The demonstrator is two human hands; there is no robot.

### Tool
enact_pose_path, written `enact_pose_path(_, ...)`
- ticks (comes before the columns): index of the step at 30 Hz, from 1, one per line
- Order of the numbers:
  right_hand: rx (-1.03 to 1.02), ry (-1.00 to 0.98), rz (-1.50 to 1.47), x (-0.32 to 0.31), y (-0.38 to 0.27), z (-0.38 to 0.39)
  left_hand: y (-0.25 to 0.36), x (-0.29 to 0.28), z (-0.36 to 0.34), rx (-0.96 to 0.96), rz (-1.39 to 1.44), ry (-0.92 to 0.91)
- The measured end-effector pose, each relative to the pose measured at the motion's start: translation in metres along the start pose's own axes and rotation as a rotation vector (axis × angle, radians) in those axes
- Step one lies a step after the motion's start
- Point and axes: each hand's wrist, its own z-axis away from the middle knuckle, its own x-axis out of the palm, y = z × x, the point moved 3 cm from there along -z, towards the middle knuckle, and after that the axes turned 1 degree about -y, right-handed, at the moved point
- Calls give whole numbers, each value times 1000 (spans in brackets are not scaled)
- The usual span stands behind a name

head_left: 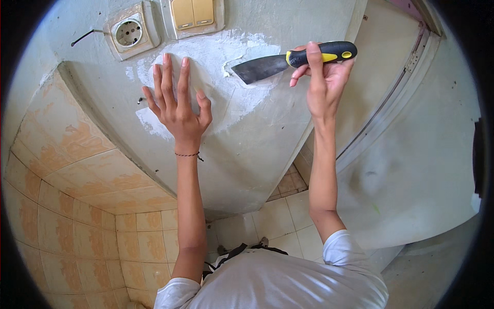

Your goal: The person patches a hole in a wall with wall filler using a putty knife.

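My right hand [329, 85] grips a putty knife [262, 69] by its black and yellow handle. The flat metal blade points left and lies against the wall, its tip at a small ridge of white filler [227, 68]. A broad smeared patch of white filler [239, 103] spreads over the grey wall [231, 165] around the blade. My left hand [180, 116] rests flat on the left part of that patch, fingers spread and pointing up, with nothing in it. A thin dark cord circles the left wrist.
Above my left hand sit a round wall socket [128, 32] and a double switch [192, 13] with yellowish rockers. A dark wire end [85, 37] sticks out beside the socket. Orange-patterned tiles [87, 175] cover the lower left. A door frame [393, 92] stands at the right.
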Motion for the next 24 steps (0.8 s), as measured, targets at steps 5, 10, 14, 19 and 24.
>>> enact_pose_path(5, 15, -19, 14, 5, 4, 7, -3, -1, -1, 0, 8, 11)
enact_pose_path(10, 47, -16, 35, -5, 9, 5, -1, 0, -2, 3, 6, 15)
enact_pose_path(14, 86, -111, -60, 21, 19, 22, -2, -3, 0, 11, 10, -6)
enact_pose_path(19, 12, 99, -42, -2, 0, 3, -1, 0, 0, -1, -2, 1)
enact_pose_path(24, 69, 12, -50, 28, 16, 20, 0, 0, -2, -1, 19, 13)
